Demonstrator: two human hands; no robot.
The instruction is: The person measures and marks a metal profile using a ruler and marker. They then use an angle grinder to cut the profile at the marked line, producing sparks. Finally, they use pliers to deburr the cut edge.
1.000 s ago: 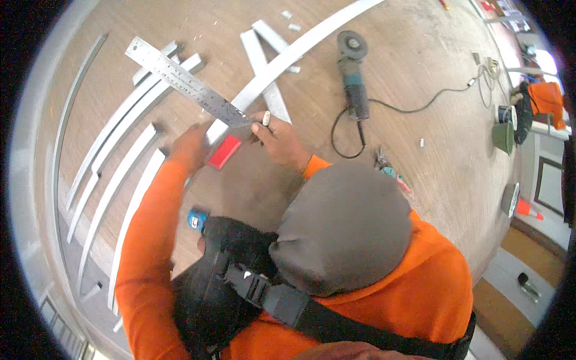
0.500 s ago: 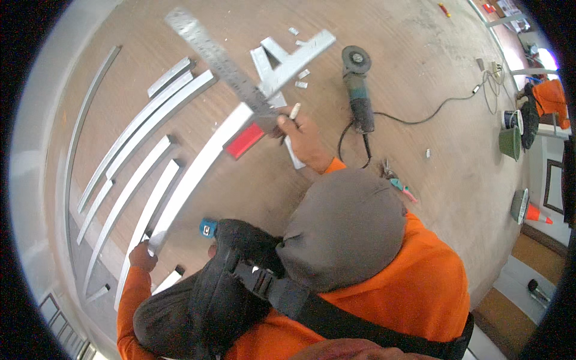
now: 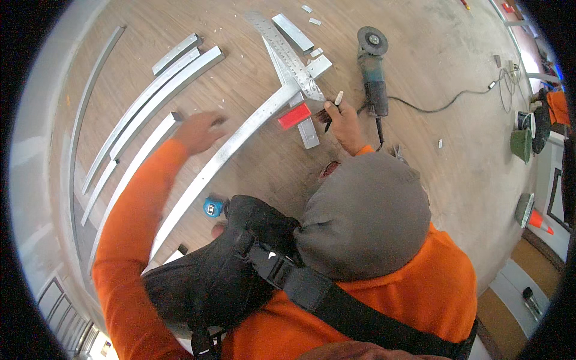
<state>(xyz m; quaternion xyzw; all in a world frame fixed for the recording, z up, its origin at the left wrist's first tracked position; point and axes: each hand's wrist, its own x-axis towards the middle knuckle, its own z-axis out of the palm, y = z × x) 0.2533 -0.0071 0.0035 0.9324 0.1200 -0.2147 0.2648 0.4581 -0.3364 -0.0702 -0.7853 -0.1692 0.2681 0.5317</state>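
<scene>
My right hand (image 3: pixel 345 125) grips a try square with a steel ruler blade (image 3: pixel 288 57) and a red stock (image 3: pixel 294 116). A white-tipped marker (image 3: pixel 339 98) sticks up between the same fingers. The square lies at the far end of a long silver metal bar (image 3: pixel 225 150), its blade pointing away to the far left. My left hand (image 3: pixel 203 132) is in the air left of this bar, slightly blurred, fingers apart and holding nothing. It is near the end of another silver bar (image 3: pixel 161 131). Short metal offcuts (image 3: pixel 309 133) lie under and around the square.
Several more bars (image 3: pixel 174 93) lie to the left. A blue tape measure (image 3: pixel 213 207) sits right of the bar. An angle grinder (image 3: pixel 375 78) with its cord (image 3: pixel 432 110) lies at the far right, pliers (image 3: pixel 397 153) nearer. Buckets (image 3: pixel 521 144) and a cone (image 3: pixel 540 222) stand farther right.
My left hand has let go of the bar's near end and moved up and away from me. The bar's far end and the square have shifted right, with my right hand.
</scene>
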